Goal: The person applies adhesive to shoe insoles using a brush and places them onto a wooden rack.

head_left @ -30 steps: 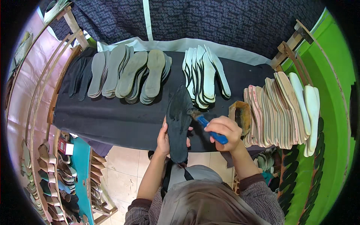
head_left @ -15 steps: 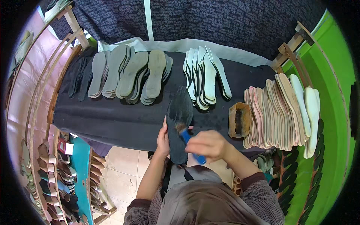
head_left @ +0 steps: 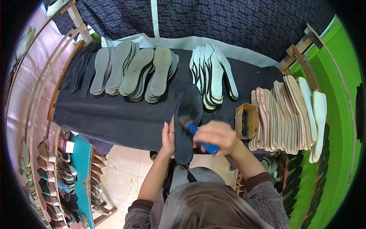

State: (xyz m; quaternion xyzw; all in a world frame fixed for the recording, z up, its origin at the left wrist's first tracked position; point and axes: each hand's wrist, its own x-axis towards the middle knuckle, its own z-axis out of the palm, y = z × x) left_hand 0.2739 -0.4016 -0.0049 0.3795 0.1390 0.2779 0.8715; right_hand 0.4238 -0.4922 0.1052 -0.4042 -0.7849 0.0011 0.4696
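A black shoe insole (head_left: 184, 147) lies lengthwise over the near edge of the table, its pointed end away from me. My left hand (head_left: 168, 138) grips it by its left edge, thumb up along the side and fingers hidden beneath. In my right hand (head_left: 217, 136) is a paintbrush (head_left: 207, 147) with a blue handle, the fist wrapped round it. Its brown bristles (head_left: 185, 120) press on the middle of the insole, where the surface looks streaked and partly shiny. Right of that hand stands a small open box (head_left: 246, 121) with yellow-brown stained walls.
Grey insoles (head_left: 133, 74) lie in overlapping stacks at the far left, with black ones (head_left: 82, 72) beside them. White insoles with black edges (head_left: 209, 76) fan out behind the brush. A long row of beige insoles (head_left: 282, 116) stands at the right. Shelves of shoe parts (head_left: 63, 179) flank the lower left.
The brush and my right hand have shifted slightly right and up along the insole. The insole has also moved a little right and straightened, still held by my left hand.
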